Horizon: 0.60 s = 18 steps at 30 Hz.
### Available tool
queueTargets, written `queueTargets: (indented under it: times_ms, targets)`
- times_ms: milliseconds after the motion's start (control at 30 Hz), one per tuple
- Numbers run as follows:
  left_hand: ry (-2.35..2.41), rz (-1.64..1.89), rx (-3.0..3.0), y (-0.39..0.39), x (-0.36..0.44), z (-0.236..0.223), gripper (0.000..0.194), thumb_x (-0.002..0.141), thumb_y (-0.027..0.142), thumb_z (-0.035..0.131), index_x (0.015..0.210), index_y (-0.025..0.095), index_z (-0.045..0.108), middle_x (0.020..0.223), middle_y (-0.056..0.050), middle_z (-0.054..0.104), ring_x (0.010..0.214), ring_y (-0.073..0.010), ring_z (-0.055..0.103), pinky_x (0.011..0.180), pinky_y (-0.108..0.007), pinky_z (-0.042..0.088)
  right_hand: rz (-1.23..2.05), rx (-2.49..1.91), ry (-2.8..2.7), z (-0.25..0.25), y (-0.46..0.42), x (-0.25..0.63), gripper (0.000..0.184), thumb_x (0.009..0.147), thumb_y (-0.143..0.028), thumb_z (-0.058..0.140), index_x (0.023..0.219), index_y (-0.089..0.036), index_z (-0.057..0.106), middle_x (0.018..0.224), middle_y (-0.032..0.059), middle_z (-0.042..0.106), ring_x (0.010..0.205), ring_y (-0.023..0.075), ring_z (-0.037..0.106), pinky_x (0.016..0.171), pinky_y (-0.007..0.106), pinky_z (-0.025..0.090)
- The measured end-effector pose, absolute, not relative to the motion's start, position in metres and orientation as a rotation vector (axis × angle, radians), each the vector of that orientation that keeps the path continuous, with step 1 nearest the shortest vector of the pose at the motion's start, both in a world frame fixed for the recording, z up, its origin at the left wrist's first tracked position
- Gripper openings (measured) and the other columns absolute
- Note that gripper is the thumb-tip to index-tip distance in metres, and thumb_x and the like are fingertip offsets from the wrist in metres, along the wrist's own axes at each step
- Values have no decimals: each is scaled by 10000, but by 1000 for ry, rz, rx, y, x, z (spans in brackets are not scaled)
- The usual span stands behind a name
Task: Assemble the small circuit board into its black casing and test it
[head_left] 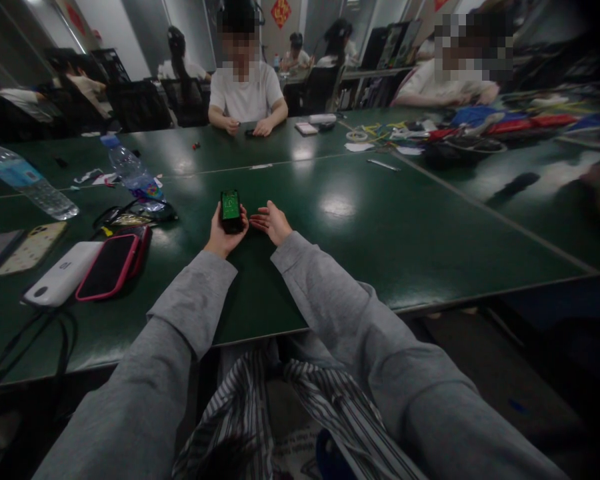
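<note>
- The person's left hand (223, 241) holds a black device (231, 209) upright above the desk (350, 267); its fingers grasp the sides and base.
- The device's bright green face is turned toward the wearer; its markings are too small to read.
- The right hand (278, 225) is just beside the left, palm turned inward, its fingers extended and holding nothing.
- Both forearms, in grey sleeves (325, 273), reach over the near edge of the desk.
- To the left lie a phone in a pink case (109, 267), a white block marked "10" (63, 270) overlapping it, and a dotted cream case (33, 248).
- Beyond these are a bottle with a blue label (27, 179) and a second bottle (133, 170), both appearing tilted, with black cords near the latter.
- Across the desk sits a co-worker in a white shirt (249, 93), both hands near a dark object.
- Farther right, tangled cables (395, 130) and red and blue items spread before another person.
</note>
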<state>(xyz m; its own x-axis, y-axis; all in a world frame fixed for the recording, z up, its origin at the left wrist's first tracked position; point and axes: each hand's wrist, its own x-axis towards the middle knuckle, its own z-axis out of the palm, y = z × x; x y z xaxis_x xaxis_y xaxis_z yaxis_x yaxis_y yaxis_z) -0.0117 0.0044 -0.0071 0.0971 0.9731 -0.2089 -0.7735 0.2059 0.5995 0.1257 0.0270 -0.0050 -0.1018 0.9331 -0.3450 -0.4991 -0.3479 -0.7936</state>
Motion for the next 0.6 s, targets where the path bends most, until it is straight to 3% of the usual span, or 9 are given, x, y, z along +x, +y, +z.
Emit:
queueTargets:
  times_ms: [167, 333, 600]
  targets:
    - [810, 1279, 432, 7, -2, -5, 380, 920, 472, 536, 1128, 176, 654, 841, -83, 694, 753, -178, 650, 702, -291, 536, 1754, -997, -502, -6, 29, 129, 286, 1033, -358, 343, 989, -196, 575, 765, 21, 630, 696, 138, 637, 682, 260, 561]
    - [875, 1241, 513, 7, 6, -2, 326, 899, 359, 557, 1142, 169, 663, 836, -70, 712, 788, -203, 668, 780, -346, 539, 1760, -985, -489, -5, 29, 131, 276, 1012, -334, 348, 1011, -221, 600, 758, -10, 611, 720, 131, 618, 774, 266, 534]
    - [942, 1246, 662, 9, 11, -9, 97, 858, 180, 592, 916, 159, 668, 755, -29, 688, 723, -152, 642, 688, -261, 497, 1669, -1048, -640, -10, 31, 127, 289, 974, -406, 416, 1003, -230, 643, 684, -20, 592, 685, 161, 609, 712, 287, 528]
